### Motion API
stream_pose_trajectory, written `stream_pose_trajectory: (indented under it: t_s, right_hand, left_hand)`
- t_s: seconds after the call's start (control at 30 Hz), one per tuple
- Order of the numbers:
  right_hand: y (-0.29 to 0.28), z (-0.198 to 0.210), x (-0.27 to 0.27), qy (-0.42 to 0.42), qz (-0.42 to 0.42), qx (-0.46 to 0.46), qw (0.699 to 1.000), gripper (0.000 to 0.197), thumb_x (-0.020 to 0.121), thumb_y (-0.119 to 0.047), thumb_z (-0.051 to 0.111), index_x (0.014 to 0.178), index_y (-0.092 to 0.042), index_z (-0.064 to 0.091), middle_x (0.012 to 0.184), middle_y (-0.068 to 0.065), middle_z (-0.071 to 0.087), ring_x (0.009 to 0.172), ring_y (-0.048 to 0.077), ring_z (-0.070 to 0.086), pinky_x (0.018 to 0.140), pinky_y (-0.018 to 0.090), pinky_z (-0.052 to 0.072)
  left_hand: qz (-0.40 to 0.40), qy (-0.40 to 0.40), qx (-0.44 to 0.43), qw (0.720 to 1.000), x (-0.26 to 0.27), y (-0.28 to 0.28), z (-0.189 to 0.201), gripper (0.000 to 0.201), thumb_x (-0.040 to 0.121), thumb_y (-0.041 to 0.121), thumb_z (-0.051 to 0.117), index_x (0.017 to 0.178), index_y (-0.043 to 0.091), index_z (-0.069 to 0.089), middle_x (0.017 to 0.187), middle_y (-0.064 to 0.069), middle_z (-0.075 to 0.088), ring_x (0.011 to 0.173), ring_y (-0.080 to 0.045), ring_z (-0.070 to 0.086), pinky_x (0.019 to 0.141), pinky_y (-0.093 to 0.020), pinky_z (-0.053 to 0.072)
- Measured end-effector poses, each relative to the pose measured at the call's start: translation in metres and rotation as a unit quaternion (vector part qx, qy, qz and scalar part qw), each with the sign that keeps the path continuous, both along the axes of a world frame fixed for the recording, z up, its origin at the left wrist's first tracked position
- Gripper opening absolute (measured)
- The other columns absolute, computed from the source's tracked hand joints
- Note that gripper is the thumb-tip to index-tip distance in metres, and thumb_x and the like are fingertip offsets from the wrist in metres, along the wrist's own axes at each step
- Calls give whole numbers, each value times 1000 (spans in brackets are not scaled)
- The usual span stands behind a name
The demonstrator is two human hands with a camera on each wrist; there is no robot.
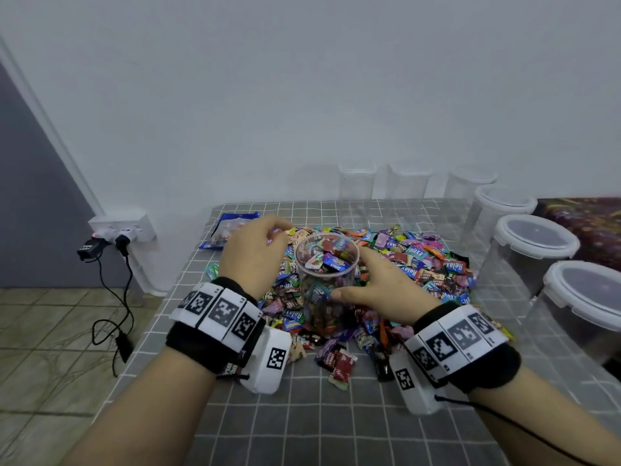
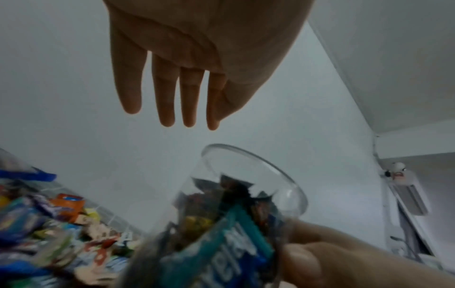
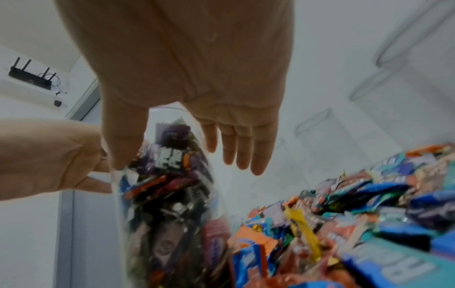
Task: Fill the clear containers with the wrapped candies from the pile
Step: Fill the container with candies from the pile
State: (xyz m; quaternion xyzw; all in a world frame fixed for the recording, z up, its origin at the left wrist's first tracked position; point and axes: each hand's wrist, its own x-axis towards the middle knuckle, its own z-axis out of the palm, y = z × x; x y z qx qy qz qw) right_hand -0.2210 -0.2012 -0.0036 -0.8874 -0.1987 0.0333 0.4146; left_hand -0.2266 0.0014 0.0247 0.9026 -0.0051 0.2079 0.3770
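Observation:
A clear round container (image 1: 324, 297) stands upright in the pile of wrapped candies (image 1: 420, 260), packed with candies almost to its rim. My right hand (image 1: 351, 275) holds it, thumb on its near wall and fingers along its right side. In the right wrist view the container (image 3: 172, 194) sits between the thumb and fingers of that hand (image 3: 177, 161). My left hand (image 1: 279, 233) hovers just left of the rim. The left wrist view shows this hand (image 2: 172, 117) with straight fingers and nothing in it, above the container (image 2: 246, 204).
Clear containers with white lids (image 1: 534, 237) line the right edge of the grey checked tablecloth (image 1: 302, 415). Several more containers (image 1: 356, 183) stand against the back wall. A blue candy bag (image 1: 225, 230) lies at the back left. A power strip with cables (image 1: 121, 230) hangs left of the table.

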Motion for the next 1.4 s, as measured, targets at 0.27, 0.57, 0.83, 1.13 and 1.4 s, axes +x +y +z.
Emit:
stream_pose_trajectory:
  t_s: [0.27,0.57,0.83,1.13,1.4]
  right_hand:
    - [-26,7,4,-2,-21,-248,969,62,84,-40,64,136,-16,41,140,2,37,125,18,37,99,30,36]
    - [-32,-10,4,86,18,-417,904,105,74,-54,70,151,-32,2,159,3,0,145,24,12,112,44,29]
    - [-22,-27,7,91,50,-474,874,107,73,-55,71,150,-37,-2,160,0,-1,144,26,16,106,46,38]
    - [-18,-30,9,51,46,-440,895,61,83,-38,66,139,-35,41,139,1,39,120,24,48,94,41,49]
    - [-16,-28,10,23,18,-405,914,31,93,-27,55,121,-16,61,123,3,49,108,20,53,89,30,47]
  left_hand:
    - [-57,228,257,937,10,17,-37,51,88,29,51,138,32,41,148,1,35,128,-20,42,103,-41,40]
    - [-113,369,386,838,3,2,-53,111,67,60,72,149,36,0,158,-2,5,143,-28,14,106,-49,36]
    - [-114,403,419,805,1,-8,-61,110,69,59,71,150,34,0,159,-2,0,144,-30,12,106,-51,36]
    - [-139,379,460,791,8,-12,-65,62,80,48,66,135,26,48,136,-3,49,116,-27,53,82,-36,49]
    - [-124,338,401,842,8,-9,-62,25,87,23,63,111,24,69,112,-4,66,103,-25,61,84,-34,51]
